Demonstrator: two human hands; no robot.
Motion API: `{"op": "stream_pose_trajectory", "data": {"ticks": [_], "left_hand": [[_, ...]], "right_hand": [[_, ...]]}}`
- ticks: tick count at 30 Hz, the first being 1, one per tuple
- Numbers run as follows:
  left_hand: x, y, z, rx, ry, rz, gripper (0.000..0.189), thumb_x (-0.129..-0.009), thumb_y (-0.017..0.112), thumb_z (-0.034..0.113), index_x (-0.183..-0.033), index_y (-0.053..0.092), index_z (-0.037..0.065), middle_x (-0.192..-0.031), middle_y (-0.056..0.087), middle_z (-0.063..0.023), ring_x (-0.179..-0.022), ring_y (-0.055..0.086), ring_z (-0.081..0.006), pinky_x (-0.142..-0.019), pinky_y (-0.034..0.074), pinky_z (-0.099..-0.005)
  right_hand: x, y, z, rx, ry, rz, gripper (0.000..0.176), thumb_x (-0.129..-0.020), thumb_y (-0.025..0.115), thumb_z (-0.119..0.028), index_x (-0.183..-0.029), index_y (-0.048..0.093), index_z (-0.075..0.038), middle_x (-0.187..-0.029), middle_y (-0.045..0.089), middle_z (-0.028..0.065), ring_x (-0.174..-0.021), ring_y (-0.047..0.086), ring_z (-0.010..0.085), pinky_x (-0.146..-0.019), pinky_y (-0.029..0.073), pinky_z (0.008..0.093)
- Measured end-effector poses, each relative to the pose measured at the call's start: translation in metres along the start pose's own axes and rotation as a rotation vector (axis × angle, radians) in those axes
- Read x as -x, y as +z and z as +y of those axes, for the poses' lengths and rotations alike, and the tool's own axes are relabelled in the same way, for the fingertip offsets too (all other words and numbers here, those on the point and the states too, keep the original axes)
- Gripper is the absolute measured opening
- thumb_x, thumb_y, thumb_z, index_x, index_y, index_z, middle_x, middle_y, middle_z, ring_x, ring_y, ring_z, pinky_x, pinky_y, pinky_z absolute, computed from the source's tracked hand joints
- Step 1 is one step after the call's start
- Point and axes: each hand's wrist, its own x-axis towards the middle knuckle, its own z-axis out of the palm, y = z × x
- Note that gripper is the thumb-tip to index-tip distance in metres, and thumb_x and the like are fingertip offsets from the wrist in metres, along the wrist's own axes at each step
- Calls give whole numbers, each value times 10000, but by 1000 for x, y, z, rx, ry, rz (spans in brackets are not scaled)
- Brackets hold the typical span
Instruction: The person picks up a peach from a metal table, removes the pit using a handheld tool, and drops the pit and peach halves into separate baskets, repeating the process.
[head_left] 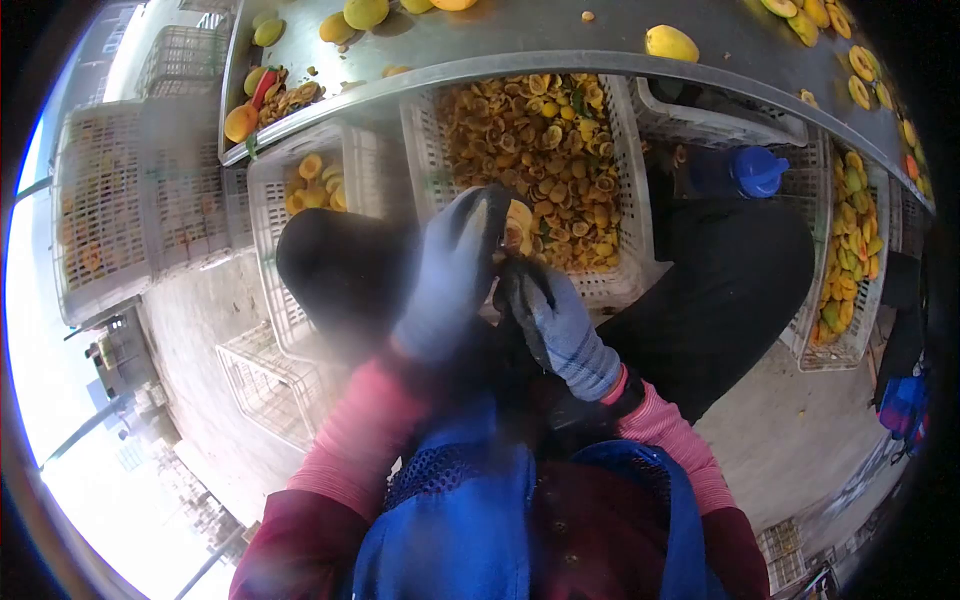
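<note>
My left hand (455, 250), in a pale glove with dark fingers, is closed around a piece of yellow fruit (517, 225) with a brownish cut centre. Just below it, my right hand (548, 310), gloved the same way, has its fingers curled together against the fruit's lower edge. Whatever lies in those right fingers is hidden by the dark glove. Both hands are in front of my body, above the near left part of a white crate (632, 200) filled with hollow yellow-brown fruit scraps (570, 180).
A metal table (540, 35) with a raised rim crosses ahead, bearing whole fruit (672, 43) and cut fruit (860, 75). Crates of fruit pieces stand at left (262, 230) and right (872, 290). A blue-lidded container (758, 172) sits beyond my right knee.
</note>
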Motion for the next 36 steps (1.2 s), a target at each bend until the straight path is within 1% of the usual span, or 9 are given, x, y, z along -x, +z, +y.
{"op": "stream_pose_trajectory", "data": {"ticks": [3,8,16,17,19,28,30,33,36], "left_hand": [[-11,-7,34,819,-753,-30,274,-909,517,160,-1081,554,-50,-858,611,-62,-745,577,-117,-690,474,-236],[-8,0,23,373,-187,-16,286,-894,463,173,-1024,555,-65,-845,611,-103,-736,578,-147,-681,461,-255],[-4,3,13,669,-138,-90,373,-900,484,338,-978,575,-15,-788,583,-104,-716,550,-162,-650,451,-284],[-7,6,20,717,-89,1,420,-902,480,410,-940,587,6,-766,574,-94,-690,536,-160,-622,443,-282],[-6,-3,37,1072,-719,-117,442,-924,430,413,-915,581,-2,-766,572,-88,-699,530,-139,-617,434,-277],[5,-27,41,1009,-569,17,271,-941,438,277,-977,569,42,-848,587,-43,-774,553,-121,-691,469,-282],[-2,-48,80,1313,-746,113,214,-931,472,218,-1018,553,40,-870,590,-40,-812,561,-128,-705,486,-295],[9,-29,41,933,-587,295,196,-884,539,121,-1053,524,22,-866,575,-67,-830,563,-161,-732,506,-315],[16,-58,31,-268,-11,366,221,-896,530,165,-1054,532,10,-895,577,-91,-831,563,-169,-758,495,-308]], "right_hand": [[-1,-4,-5,-545,352,-79,277,-924,479,-290,-1040,541,-47,-861,575,101,-781,574,229,-673,468,316],[-5,-20,-32,-1017,875,-374,382,-903,441,-494,-898,518,-121,-621,461,-7,-475,440,110,-401,355,254],[-2,-5,-23,-2097,850,-840,504,-891,388,-580,-923,499,-90,-509,359,-47,-359,330,41,-306,270,204],[-4,-5,-25,-2082,843,-827,510,-894,380,-579,-930,502,-85,-510,363,-43,-359,335,41,-304,278,205],[-5,-7,-29,-2049,833,-801,524,-899,363,-577,-946,510,-76,-511,372,-37,-360,345,42,-301,293,208],[-10,9,-18,-1892,759,-963,516,-905,347,-576,-928,524,-92,-547,403,-18,-365,341,57,-313,301,215],[-6,5,-33,-1312,669,-638,491,-908,355,-567,-898,520,-104,-556,403,-21,-371,333,61,-324,287,214],[-7,-10,-23,-1263,766,-673,428,-903,421,-528,-924,525,-114,-692,473,16,-523,432,115,-455,371,246],[2,-17,-48,-1165,744,-648,429,-900,401,-551,-867,507,-137,-626,430,-15,-460,379,92,-402,311,228]]}}
